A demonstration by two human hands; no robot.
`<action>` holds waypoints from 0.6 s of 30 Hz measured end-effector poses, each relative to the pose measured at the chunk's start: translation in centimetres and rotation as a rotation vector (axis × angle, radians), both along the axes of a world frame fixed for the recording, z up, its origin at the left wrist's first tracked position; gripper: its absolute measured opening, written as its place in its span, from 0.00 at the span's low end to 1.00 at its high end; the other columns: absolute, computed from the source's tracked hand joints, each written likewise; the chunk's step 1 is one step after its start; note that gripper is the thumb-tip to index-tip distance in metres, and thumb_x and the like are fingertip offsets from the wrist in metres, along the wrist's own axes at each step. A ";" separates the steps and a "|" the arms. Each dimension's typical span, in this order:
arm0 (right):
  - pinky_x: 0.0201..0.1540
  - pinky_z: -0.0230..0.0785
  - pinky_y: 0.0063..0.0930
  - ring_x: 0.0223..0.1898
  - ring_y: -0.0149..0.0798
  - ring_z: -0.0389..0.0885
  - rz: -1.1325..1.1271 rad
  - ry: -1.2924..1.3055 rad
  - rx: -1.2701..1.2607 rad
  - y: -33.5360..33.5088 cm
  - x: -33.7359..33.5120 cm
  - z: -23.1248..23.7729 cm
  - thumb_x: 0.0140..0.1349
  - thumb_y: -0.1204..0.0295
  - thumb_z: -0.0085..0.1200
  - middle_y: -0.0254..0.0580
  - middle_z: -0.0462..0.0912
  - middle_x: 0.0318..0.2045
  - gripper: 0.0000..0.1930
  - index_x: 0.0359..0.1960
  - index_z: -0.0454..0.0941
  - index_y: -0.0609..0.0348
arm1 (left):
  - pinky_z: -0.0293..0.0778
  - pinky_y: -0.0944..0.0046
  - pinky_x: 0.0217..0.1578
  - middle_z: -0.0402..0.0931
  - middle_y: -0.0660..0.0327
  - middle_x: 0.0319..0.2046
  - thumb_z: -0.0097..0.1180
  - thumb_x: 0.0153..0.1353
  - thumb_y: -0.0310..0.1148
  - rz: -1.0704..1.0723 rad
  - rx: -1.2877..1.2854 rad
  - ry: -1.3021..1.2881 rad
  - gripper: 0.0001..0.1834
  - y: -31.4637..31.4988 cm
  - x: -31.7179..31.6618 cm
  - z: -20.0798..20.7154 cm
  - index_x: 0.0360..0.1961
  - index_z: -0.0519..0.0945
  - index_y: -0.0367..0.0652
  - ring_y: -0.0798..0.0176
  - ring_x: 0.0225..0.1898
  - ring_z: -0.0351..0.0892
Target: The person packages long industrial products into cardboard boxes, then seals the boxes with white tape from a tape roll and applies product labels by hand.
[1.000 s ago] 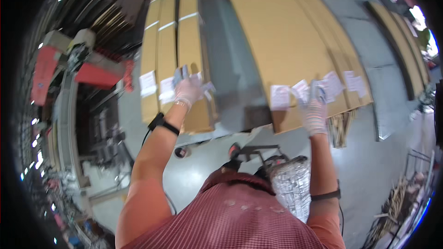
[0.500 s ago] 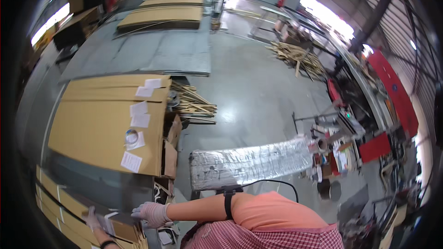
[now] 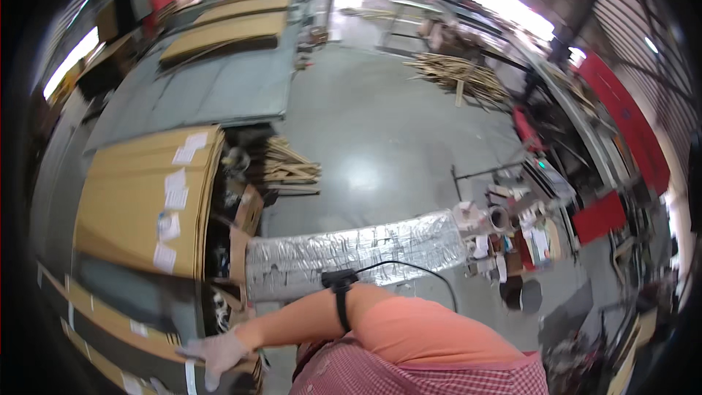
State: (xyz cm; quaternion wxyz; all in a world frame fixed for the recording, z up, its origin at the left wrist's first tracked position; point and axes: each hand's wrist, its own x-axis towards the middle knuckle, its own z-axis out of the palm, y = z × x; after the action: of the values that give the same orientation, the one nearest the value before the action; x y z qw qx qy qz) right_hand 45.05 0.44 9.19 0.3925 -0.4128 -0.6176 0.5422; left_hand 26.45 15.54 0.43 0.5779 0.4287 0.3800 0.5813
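Observation:
My right hand [image 3: 219, 355], in a pale glove, reaches left across the lower part of the head view. Its fingers are spread apart, and no object shows in it. Below it lies the end of a long cardboard pack [image 3: 102, 309], crossed by a white band [image 3: 191, 377]; whether the fingertips touch the pack I cannot tell. What looks like part of my left hand [image 3: 157, 386] appears at the bottom edge, beside a second cardboard pack [image 3: 95, 358]. Its fingers are too blurred and cut off to read.
A stack of flat cardboard [image 3: 139, 197] with paper sheets lies on the left. Silvery wrapped goods [image 3: 358, 252] stretch across beyond my right arm. Wooden strips [image 3: 289, 164] stick out beside the stack, and more wood [image 3: 457, 77] is heaped farther right. A cluttered workstation [image 3: 526, 238] stands at right.
My right hand has moved left and slightly down, its fingers now spread wider. My left hand has dropped almost out of view. The whole view has shifted, with the surroundings sliding left.

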 end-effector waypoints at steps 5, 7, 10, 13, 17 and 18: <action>0.72 0.39 0.42 0.72 0.56 0.43 0.195 -0.213 0.268 -6.3 3.9 3.3 0.43 0.48 0.68 0.64 0.46 0.70 0.59 0.69 0.46 0.68 | 0.66 0.53 0.56 0.70 0.55 0.54 0.50 0.62 0.49 0.158 -0.174 -0.359 0.31 -16.9 -0.4 10.1 0.58 0.68 0.37 0.55 0.55 0.68; 0.72 0.38 0.42 0.73 0.54 0.41 0.262 -0.223 0.255 -8.7 7.0 5.8 0.44 0.48 0.67 0.64 0.45 0.71 0.58 0.69 0.47 0.68 | 0.63 0.54 0.60 0.70 0.56 0.57 0.46 0.67 0.45 0.033 -0.073 -0.376 0.28 -19.1 -0.2 10.8 0.62 0.66 0.40 0.56 0.57 0.68; 0.72 0.37 0.43 0.73 0.52 0.43 0.493 -0.258 0.075 -10.5 7.9 7.7 0.42 0.47 0.67 0.62 0.48 0.70 0.59 0.70 0.47 0.64 | 0.61 0.57 0.60 0.68 0.58 0.58 0.47 0.66 0.51 0.335 0.133 -0.182 0.31 -23.3 -2.1 14.7 0.63 0.65 0.41 0.58 0.59 0.66; 0.72 0.39 0.37 0.71 0.48 0.49 0.703 -0.108 -0.205 -12.3 10.8 6.5 0.41 0.54 0.69 0.59 0.50 0.70 0.59 0.71 0.44 0.64 | 0.65 0.57 0.58 0.71 0.57 0.54 0.54 0.58 0.59 0.430 0.004 -0.314 0.37 -27.2 -3.8 15.3 0.59 0.69 0.42 0.58 0.56 0.70; 0.68 0.49 0.31 0.65 0.40 0.60 0.821 -0.051 -0.905 -13.5 12.6 5.6 0.48 0.59 0.68 0.51 0.62 0.65 0.53 0.70 0.47 0.69 | 0.69 0.51 0.56 0.77 0.57 0.46 0.58 0.57 0.57 0.490 -0.439 -0.483 0.32 -32.7 -3.0 6.5 0.54 0.72 0.46 0.54 0.50 0.76; 0.67 0.51 0.31 0.64 0.39 0.62 0.833 -0.054 -1.044 -13.9 12.9 5.9 0.50 0.58 0.67 0.49 0.65 0.63 0.50 0.69 0.50 0.69 | 0.69 0.50 0.56 0.78 0.57 0.46 0.58 0.57 0.56 0.450 -0.650 -0.610 0.31 -33.9 -2.5 4.5 0.54 0.72 0.46 0.54 0.50 0.76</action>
State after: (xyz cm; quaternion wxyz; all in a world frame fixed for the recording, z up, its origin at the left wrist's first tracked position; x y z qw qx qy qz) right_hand 57.98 -13.50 15.10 -0.1168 -0.2891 -0.3916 0.8657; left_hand 23.98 -18.33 4.95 0.6267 -0.0558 0.4383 0.6418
